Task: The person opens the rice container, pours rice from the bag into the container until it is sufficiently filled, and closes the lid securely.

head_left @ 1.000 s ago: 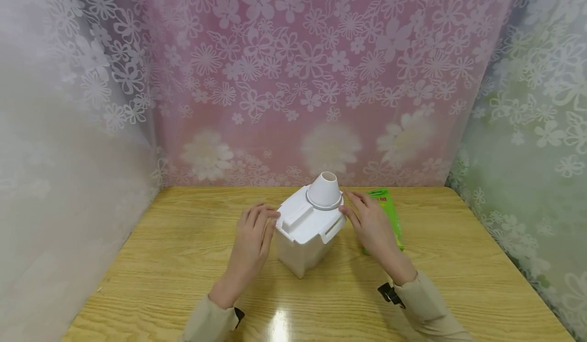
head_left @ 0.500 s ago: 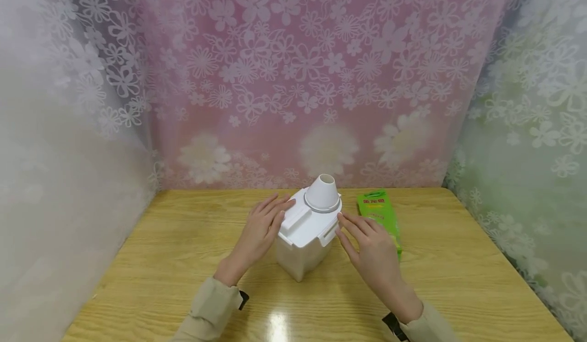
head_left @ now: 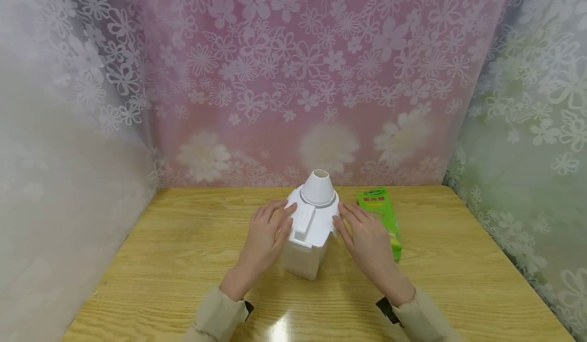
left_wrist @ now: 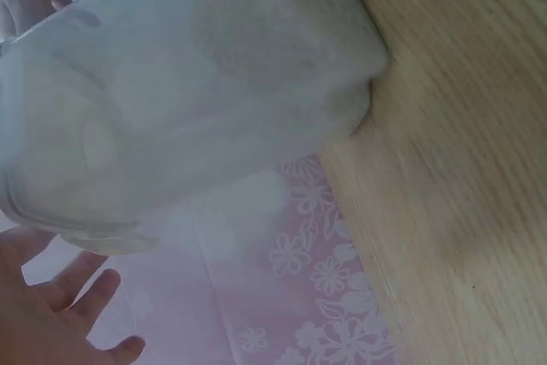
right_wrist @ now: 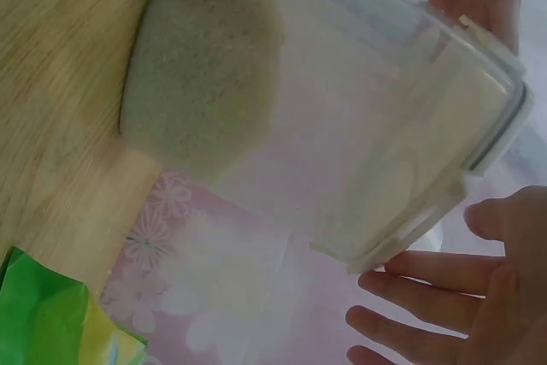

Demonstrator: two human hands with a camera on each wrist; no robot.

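A translucent storage box (head_left: 302,265) stands upright on the table under a white lid (head_left: 322,226). A white cone-shaped piece (head_left: 318,190) with an open top sits on the lid's far end. Pale grain-like contents (right_wrist: 205,66) fill the lower part of the box in the right wrist view. My left hand (head_left: 265,234) lies at the lid's left edge, with relaxed fingers against it. Opposite, the fingertips of my right hand (head_left: 370,237) touch the lid's right side by a latch (right_wrist: 419,220). Neither hand's fingers wrap around the box.
Behind my right hand a green printed bag (head_left: 382,212) lies on the wooden table (head_left: 183,250). Flower-patterned curtains (head_left: 284,77) hang behind the table and along both sides.
The box has turned a little, its near end going right and the cone left. My left hand has shifted further onto the lid's side. My right hand has moved back from the green bag.
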